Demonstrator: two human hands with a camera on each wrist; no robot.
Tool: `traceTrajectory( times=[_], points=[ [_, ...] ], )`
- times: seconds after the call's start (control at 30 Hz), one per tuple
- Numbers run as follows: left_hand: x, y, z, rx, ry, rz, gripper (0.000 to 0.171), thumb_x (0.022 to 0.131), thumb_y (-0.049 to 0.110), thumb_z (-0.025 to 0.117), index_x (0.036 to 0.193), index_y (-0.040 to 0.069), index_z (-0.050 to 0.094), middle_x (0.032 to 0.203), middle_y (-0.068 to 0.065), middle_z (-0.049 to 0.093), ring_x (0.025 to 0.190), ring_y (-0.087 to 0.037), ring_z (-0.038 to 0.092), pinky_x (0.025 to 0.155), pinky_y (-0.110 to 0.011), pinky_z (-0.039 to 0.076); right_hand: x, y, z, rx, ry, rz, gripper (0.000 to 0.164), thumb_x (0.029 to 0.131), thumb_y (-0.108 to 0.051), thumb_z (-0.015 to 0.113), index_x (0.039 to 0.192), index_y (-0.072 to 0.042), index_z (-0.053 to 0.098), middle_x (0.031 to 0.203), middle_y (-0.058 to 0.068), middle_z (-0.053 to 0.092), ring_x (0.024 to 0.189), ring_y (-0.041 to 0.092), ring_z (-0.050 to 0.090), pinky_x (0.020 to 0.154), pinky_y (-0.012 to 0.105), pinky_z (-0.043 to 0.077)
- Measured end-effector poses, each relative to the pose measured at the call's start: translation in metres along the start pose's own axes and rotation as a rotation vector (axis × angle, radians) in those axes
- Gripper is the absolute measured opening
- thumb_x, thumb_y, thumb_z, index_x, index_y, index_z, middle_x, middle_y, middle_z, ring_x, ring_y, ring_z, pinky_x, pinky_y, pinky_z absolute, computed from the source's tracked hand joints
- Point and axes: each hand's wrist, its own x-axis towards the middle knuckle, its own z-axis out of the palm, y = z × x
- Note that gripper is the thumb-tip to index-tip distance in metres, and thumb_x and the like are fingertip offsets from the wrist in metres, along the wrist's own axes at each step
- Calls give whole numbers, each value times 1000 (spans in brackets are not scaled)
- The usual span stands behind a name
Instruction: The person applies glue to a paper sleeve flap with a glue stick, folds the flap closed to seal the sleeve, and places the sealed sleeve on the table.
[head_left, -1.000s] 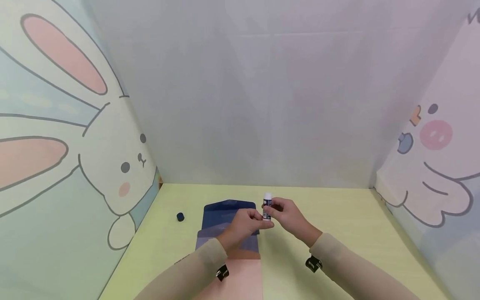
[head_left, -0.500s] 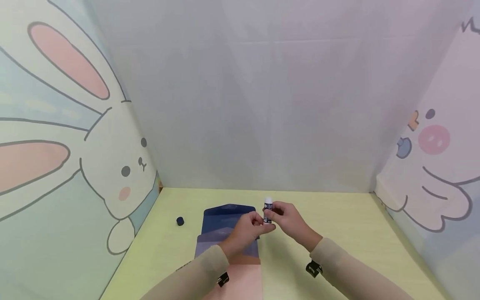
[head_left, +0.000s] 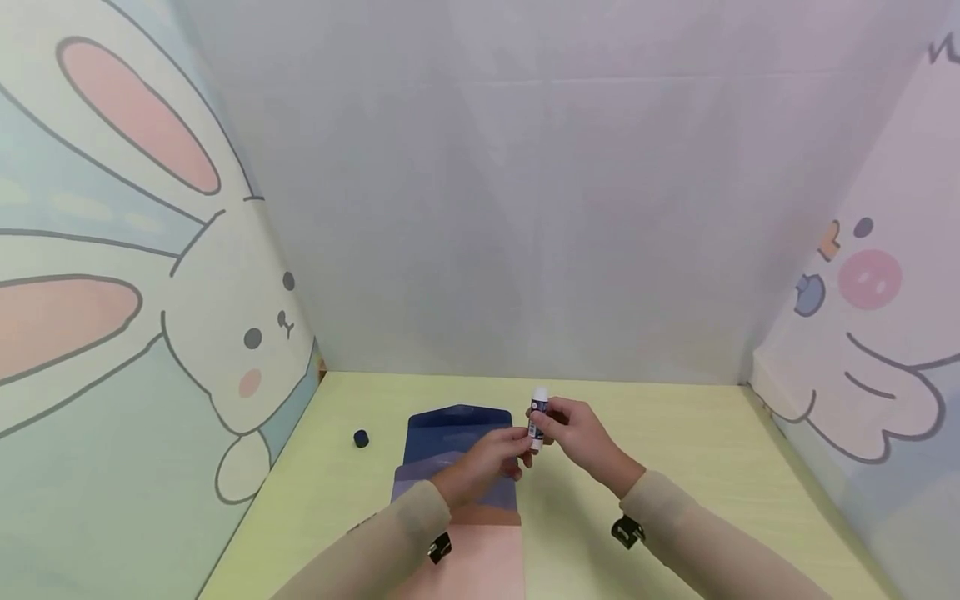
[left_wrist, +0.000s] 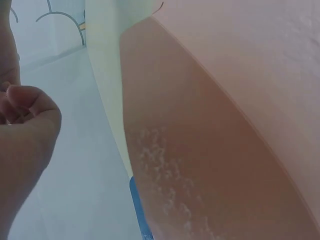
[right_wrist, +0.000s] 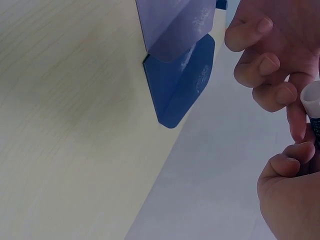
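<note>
My right hand [head_left: 581,433] grips a glue stick [head_left: 537,422] by its dark blue labelled barrel, white end up. At its lower end, the thumb and index finger of my left hand [head_left: 483,460] pinch the white base [right_wrist: 311,100]. The other left fingers hang loosely curled in the right wrist view. Below and left of the stick lie overlapping envelopes with flaps spread: a dark blue one [head_left: 442,446], a purple one [head_left: 408,479] and a pink one [head_left: 480,562] with a brown flap [left_wrist: 175,100]. Whitish marks streak the flaps. My left forearm covers part of the stack.
The dark round cap [head_left: 361,438] sits on the pale yellow table [head_left: 675,467], left of the envelopes. A grey-white wall [head_left: 517,250] rises behind the table. Cartoon panels stand on both sides, with a rabbit [head_left: 217,350] at left.
My left thumb and fingers have turned about the glue stick's base, the thumb going from under it to beside it. The stick has tilted slightly; the cap and envelopes stay put.
</note>
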Motion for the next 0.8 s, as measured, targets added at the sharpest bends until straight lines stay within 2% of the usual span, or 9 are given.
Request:
traceTrajectory(
  times=[0.13,0.3,0.5,0.63,0.8],
  points=[
    [-1,-1,-3,9,-17,3,40,114,36,54,138,9,70,108,-4,57,95,-17,54,79,-32,46,0,0,1,3,2,10,29,108,-30,68,123,-5,75,117,14,78,91,14,68,82,27,58],
    [-3,-2,-4,64,-10,29,40,113,38,58,134,6,70,99,-1,57,89,-19,51,78,-31,46,1,1,1,5,-6,6,31,109,-30,67,125,-5,74,123,14,78,101,13,70,88,29,59],
    [-1,0,1,131,92,54,33,106,36,71,115,4,69,85,1,54,75,-19,48,74,-34,46,0,0,0,-14,-11,-18,32,109,-28,67,124,-1,74,125,22,77,107,15,71,91,28,59],
    [0,2,4,129,157,55,31,100,37,79,103,9,67,80,2,54,70,-19,47,71,-36,46,1,0,-1,-4,-4,-12,32,109,-28,67,124,-1,74,125,20,77,108,17,71,91,25,58],
    [6,5,8,139,234,57,35,92,39,87,93,13,65,74,4,54,64,-17,45,64,-33,44,1,-1,-2,2,11,-2,32,109,-28,67,124,-1,74,123,18,77,104,18,70,89,29,59]
  ],
)
